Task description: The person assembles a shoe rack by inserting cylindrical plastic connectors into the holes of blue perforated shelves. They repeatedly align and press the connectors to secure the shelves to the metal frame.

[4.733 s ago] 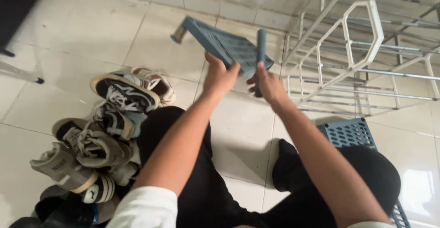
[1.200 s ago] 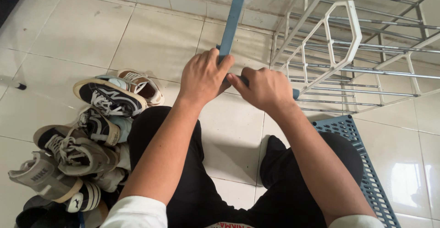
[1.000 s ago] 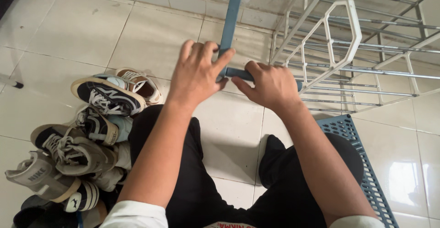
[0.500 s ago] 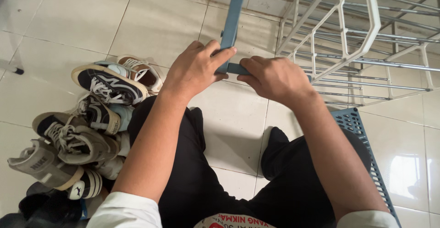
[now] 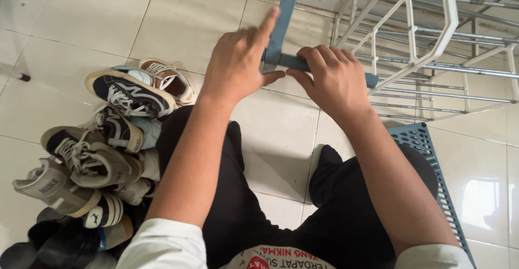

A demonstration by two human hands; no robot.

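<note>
Blue shelf panel [image 5: 285, 9] runs up, top middle | left hand [image 5: 238, 66] open on it | right hand [image 5: 335, 82] grips blue tube [image 5: 371, 80] lying sideways

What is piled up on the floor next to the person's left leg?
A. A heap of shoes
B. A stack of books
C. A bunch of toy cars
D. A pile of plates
A: a heap of shoes, mostly laced sneakers, lies jumbled on the tiled floor beside the left leg, while the left hand and right hand are up at the blue shelf panel and its blue tube.
</note>
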